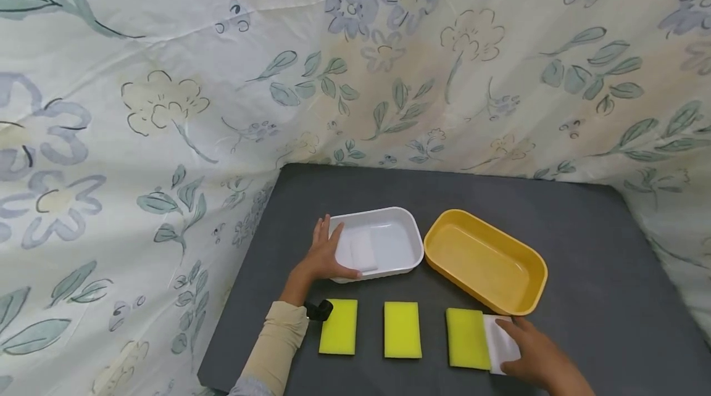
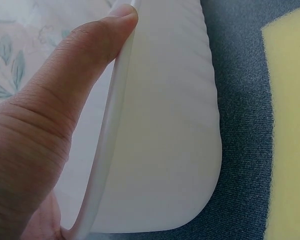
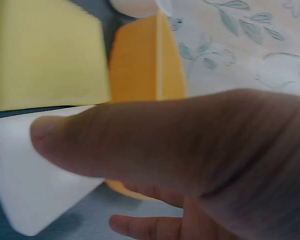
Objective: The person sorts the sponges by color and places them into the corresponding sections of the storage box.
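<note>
My left hand [image 1: 324, 254] holds the left end of a white plastic tray [image 1: 397, 242]. Its thumb lies along the near rim in the left wrist view, while the other fingers reach the far left corner. Inside that tray lies a flat white block [image 1: 363, 251]. On the right, my right hand [image 1: 536, 350] grips a flat white sponge [image 1: 498, 346] between thumb and fingers. This sponge [image 3: 45, 165] looks slightly tilted in the right wrist view, beside a yellow sponge [image 1: 468, 338]. Where the right fingertips meet it is partly hidden.
An orange-yellow tray [image 1: 483, 257] stands angled beside the white one, just beyond the right hand. Two more yellow sponges, one at left [image 1: 339, 327] and one in the middle [image 1: 402, 330], lie on the dark table [image 1: 344, 189]. Floral cloth [image 1: 222, 106] hangs behind the table.
</note>
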{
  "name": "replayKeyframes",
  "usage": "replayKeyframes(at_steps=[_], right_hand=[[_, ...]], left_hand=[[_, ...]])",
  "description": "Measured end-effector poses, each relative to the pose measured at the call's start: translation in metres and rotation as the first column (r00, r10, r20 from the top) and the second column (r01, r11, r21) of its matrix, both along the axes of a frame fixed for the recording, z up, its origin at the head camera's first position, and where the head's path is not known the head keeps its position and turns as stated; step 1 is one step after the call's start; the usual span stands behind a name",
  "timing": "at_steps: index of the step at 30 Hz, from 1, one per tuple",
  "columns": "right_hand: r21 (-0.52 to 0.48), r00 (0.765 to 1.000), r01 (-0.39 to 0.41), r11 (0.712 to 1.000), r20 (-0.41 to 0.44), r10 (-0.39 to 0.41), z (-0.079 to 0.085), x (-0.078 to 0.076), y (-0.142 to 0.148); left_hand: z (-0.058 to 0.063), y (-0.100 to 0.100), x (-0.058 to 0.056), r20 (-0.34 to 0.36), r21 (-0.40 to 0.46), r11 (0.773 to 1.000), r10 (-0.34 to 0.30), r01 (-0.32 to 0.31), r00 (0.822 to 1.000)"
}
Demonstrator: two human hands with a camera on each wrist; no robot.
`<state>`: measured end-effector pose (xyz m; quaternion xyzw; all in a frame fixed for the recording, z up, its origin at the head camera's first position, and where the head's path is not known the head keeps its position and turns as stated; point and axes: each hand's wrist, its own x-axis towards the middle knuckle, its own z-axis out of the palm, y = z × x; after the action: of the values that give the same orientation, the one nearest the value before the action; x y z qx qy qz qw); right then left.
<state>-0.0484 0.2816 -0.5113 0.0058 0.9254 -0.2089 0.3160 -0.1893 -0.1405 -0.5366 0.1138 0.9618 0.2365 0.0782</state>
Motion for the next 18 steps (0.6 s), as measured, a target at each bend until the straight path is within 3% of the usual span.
replayKeyframes(at_steps=[3,9,18], right_hand=[[-0.013,1.0,-0.001,1.0,0.008,0.001,-0.008,0.007,-0.001],[-0.089,0.994,0.077,0.993,0.088,-0.069,-0.019,0.015,-0.009],[-0.112,0.995,0.082,0.99,-0.047,-0.087,-0.024,0.019,-0.014]], left_hand=[[-0.001,0.001,0.002,-0.005,0.009,1.0,-0.001,0.001,1.0],[-0.005,0.001,0.002,-0.009,0.013,1.0,-0.004,0.004,1.0],[0.0,0.001,0.002,-0.01,0.007,1.0,0.003,-0.003,1.0]])
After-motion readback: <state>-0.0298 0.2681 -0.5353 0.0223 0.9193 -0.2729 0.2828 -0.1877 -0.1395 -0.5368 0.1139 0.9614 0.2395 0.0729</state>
